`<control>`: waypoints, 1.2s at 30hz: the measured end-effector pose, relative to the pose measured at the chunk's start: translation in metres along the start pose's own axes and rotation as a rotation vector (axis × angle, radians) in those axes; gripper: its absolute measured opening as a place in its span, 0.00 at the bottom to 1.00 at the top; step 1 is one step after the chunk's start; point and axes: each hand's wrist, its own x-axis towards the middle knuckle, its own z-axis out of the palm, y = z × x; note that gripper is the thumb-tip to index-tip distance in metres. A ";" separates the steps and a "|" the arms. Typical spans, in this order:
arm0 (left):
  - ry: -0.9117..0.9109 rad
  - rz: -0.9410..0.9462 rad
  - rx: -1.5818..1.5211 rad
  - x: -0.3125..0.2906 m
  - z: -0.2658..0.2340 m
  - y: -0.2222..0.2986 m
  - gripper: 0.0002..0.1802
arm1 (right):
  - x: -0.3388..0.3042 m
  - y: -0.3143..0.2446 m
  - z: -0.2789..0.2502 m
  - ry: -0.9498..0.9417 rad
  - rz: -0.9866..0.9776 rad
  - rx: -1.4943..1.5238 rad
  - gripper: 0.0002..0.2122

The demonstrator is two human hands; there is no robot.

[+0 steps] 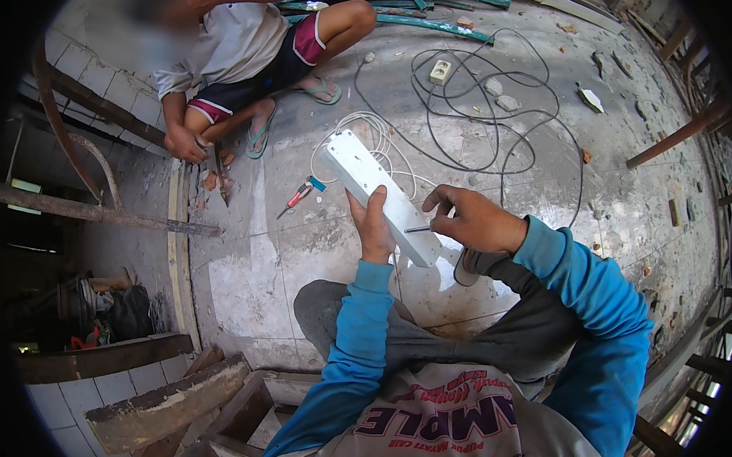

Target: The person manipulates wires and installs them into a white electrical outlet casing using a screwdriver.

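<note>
My left hand (374, 229) grips a long white power strip (360, 173) from its left side, fingers beneath and thumb on the edge. The strip's face with small screw holes is turned up, and it slants from upper left to lower right above the floor. My right hand (481, 222) pinches a thin metal rod like a screwdriver shaft (418, 229), which lies across the strip near its lower end. Its handle is hidden in my fingers. A coiled white cable (377, 131) lies by the strip's far end. A red-handled tool (297, 199) rests on the floor to the left.
A black extension cord (499, 120) with a cream socket (440, 71) loops over the floor. Another person (227, 62) sits at the far left, a hand near a bladed tool (221, 173). Green metal bars (421, 23), rubble and timber (166, 403) lie around.
</note>
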 end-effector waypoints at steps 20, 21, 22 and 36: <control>0.041 0.005 -0.059 0.000 -0.002 -0.002 0.30 | -0.015 -0.015 0.009 0.310 -0.524 -0.572 0.06; 0.038 0.010 -0.058 0.000 -0.001 -0.001 0.30 | -0.014 -0.014 0.008 0.298 -0.471 -0.534 0.06; 0.036 0.016 -0.056 0.000 0.000 0.001 0.29 | -0.013 -0.012 0.009 0.285 -0.419 -0.497 0.07; 0.046 -0.005 -0.038 -0.002 0.002 -0.003 0.31 | -0.015 -0.014 0.003 0.205 -0.463 -0.559 0.08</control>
